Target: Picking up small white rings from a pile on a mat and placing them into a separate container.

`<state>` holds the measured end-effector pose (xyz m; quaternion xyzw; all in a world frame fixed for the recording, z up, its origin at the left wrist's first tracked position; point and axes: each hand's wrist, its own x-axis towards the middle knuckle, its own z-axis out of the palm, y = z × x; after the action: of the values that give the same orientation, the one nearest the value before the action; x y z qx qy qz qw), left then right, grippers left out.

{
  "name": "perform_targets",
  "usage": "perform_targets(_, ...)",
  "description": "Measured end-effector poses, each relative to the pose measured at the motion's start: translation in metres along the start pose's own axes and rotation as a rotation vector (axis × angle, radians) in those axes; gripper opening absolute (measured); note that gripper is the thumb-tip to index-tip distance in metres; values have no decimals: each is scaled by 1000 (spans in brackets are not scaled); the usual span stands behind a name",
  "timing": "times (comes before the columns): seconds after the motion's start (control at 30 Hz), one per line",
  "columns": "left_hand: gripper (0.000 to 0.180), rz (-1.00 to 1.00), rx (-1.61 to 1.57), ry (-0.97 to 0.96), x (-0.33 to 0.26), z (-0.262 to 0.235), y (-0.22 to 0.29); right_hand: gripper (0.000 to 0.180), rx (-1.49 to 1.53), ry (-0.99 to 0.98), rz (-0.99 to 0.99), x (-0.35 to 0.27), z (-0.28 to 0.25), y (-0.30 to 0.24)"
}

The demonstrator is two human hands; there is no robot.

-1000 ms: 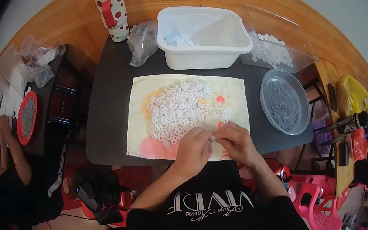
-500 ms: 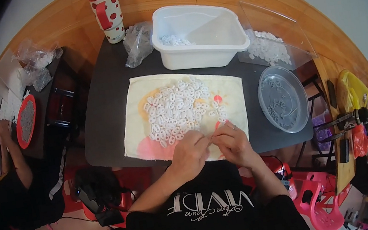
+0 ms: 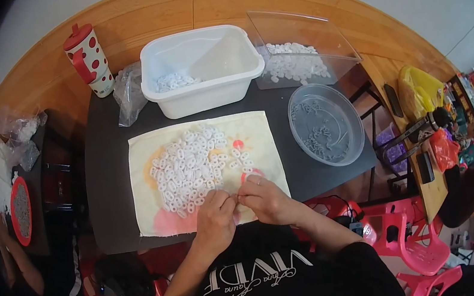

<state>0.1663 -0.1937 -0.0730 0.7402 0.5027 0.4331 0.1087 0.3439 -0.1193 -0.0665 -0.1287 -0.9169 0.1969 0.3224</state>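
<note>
A pale yellow cloth [image 3: 257, 122] with pink and orange patches lies on the dark table. On it is a heap of small white oval plastic pieces with holes [image 3: 186, 166], with several strays toward the right. My left hand [image 3: 216, 217] and my right hand [image 3: 261, 201] meet at the cloth's near edge, fingertips pinched together. Whatever sits between the fingertips is too small and covered to make out. A ring shows on my right hand. To the right stands a round clear tub [image 3: 333, 140] with small grey metal-looking parts inside.
Behind the cloth stand a white basin [image 3: 205, 96] with white pieces and a clear box [image 3: 321, 57] of white discs. A spotted tumbler [image 3: 92, 59] and a plastic bag [image 3: 130, 93] are back left. At far left another person works beside a red tray [image 3: 14, 211].
The whole view has shifted, so the table and its things appear farther left and somewhat lower. My hands remain pinched together at the cloth's near edge.
</note>
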Motion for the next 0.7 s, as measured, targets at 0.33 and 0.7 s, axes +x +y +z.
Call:
perform_targets(0.33, 17, 27, 70, -52, -3, 0, 1, 28, 44, -45, -7, 0, 1, 1)
perform_targets(0.7, 36, -163, -167, 36, -9, -6, -3, 17, 96, -16, 29, 14, -39, 14)
